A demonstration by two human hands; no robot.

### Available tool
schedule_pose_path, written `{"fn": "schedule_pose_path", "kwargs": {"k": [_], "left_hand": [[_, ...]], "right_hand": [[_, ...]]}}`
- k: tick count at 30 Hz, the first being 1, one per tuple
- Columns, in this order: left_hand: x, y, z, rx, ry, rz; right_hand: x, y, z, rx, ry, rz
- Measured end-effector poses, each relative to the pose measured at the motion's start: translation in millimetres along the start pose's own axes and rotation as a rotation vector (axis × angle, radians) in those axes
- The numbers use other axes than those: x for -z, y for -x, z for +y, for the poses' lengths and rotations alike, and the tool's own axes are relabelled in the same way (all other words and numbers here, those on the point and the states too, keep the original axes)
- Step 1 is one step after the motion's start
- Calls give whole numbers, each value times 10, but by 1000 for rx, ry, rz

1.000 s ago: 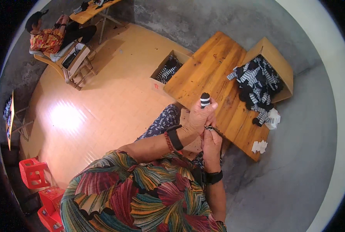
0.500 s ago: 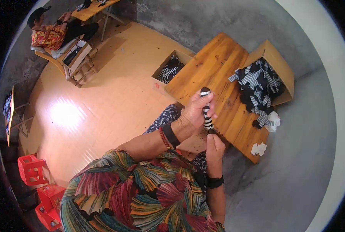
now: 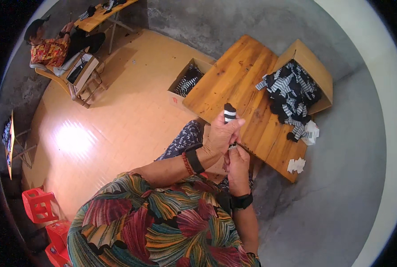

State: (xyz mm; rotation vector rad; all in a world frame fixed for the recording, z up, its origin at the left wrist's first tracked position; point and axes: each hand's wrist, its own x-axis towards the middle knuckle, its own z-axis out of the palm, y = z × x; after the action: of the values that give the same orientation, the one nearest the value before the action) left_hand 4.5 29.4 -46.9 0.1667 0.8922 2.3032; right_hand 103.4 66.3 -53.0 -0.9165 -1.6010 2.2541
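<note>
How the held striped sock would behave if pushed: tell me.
The sock would probably bend and squash, since it looks knitted. It is likely light, as it looks small beside the left hand. Its matte surface suggests little slipping.

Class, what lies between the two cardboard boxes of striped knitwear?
In the head view, the wooden tabletop lies between the left box and the right box, whose knitwear spills onto it.

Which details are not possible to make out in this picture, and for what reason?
Head view:
Middle of the striped knit piece: hidden by the left hand.
What the right hand holds: covered by the hand itself.
Back of the tipped box: behind heaped knitwear.
Far table: cut off by the upper edge.
What the other person holds, if anything: too small.
</note>
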Motion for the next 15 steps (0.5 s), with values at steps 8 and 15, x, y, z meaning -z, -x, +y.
{"fn": "schedule_pose_path", "kwargs": {"k": [8, 15], "left_hand": [[78, -216, 293, 171, 274, -428], [86, -289, 231, 1, 256, -301]], "right_hand": [[234, -10, 81, 110, 251, -60], [237, 108, 87, 352, 542, 106]]}}
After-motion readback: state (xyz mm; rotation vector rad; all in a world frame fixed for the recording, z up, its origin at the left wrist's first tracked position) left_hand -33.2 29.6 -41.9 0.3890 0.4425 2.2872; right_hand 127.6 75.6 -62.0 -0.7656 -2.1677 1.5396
